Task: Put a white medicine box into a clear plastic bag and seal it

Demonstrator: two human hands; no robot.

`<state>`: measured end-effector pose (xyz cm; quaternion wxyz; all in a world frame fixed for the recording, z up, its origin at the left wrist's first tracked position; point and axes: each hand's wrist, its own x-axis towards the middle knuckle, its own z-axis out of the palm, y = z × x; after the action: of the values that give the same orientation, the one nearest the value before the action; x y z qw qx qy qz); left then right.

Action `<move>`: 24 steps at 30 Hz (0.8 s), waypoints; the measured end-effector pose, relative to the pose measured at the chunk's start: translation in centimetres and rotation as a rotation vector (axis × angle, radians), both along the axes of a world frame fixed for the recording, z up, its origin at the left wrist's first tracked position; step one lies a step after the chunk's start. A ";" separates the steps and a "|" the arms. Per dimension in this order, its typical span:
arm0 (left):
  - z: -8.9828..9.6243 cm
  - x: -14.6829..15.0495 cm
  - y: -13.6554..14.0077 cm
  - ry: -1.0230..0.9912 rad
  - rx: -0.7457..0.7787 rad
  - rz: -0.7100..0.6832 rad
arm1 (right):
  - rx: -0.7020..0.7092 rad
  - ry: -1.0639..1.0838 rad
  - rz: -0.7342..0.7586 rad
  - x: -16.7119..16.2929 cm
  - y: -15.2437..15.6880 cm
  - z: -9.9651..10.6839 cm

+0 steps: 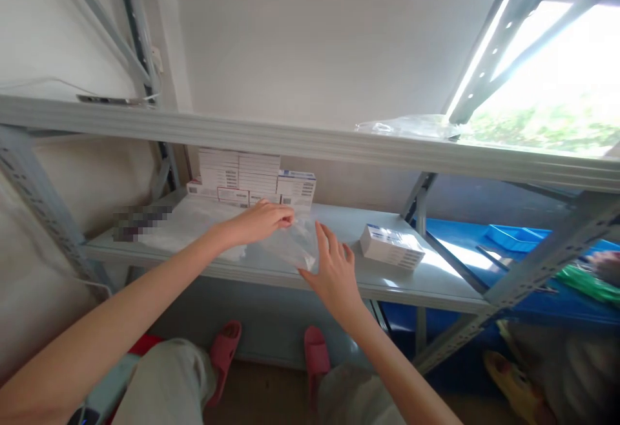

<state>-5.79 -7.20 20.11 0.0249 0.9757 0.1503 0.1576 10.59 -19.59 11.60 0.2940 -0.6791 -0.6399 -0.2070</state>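
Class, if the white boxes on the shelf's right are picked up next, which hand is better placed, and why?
Probably the right hand: its fingers are spread and it is nearer those white boxes, while the left hand appears to pinch the clear plastic bag.

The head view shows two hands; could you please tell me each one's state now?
Left hand: closed, apparently gripping the clear plastic bag.
Right hand: open, beside the bag; contact unclear.
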 end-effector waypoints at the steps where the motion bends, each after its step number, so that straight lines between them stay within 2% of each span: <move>1: -0.4 0.0 0.2 0.002 -0.007 -0.010 | -0.032 -0.020 -0.025 0.1 0.2 -0.1; 4: -1.1 -0.3 0.9 0.055 0.015 -0.016 | -0.187 -0.015 -0.069 0.9 0.7 0.0; 6: -1.3 -0.6 0.6 0.041 0.087 0.036 | -0.236 0.014 -0.101 1.7 0.8 0.5; 9: -1.3 -0.2 -1.5 -0.129 0.215 0.097 | -0.220 0.047 -0.166 2.3 0.7 1.8; 11: -1.6 0.8 -3.7 -0.189 0.226 0.028 | -0.225 0.063 -0.194 2.5 0.9 2.6; 13: -2.4 2.0 -5.8 -0.093 0.191 -0.064 | -0.240 0.074 -0.212 2.7 1.1 3.2; 15: -3.7 3.1 -6.9 0.064 0.185 -0.063 | -0.259 0.079 -0.224 3.0 1.3 3.5; 19: -6.8 4.5 -5.5 0.279 0.272 0.127 | -0.286 0.077 -0.227 4.1 1.2 3.6; 22: -8.5 4.9 -3.0 0.321 0.333 0.265 | -0.276 0.067 -0.218 5.0 0.9 3.4; 24: -9.1 5.0 -1.7 0.302 0.332 0.302 | -0.275 0.075 -0.210 5.5 0.7 3.4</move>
<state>-0.76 -8.94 11.05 -0.1819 0.9454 0.2681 0.0348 16.13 -18.85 15.04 0.1988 -0.7832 -0.5765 -0.1215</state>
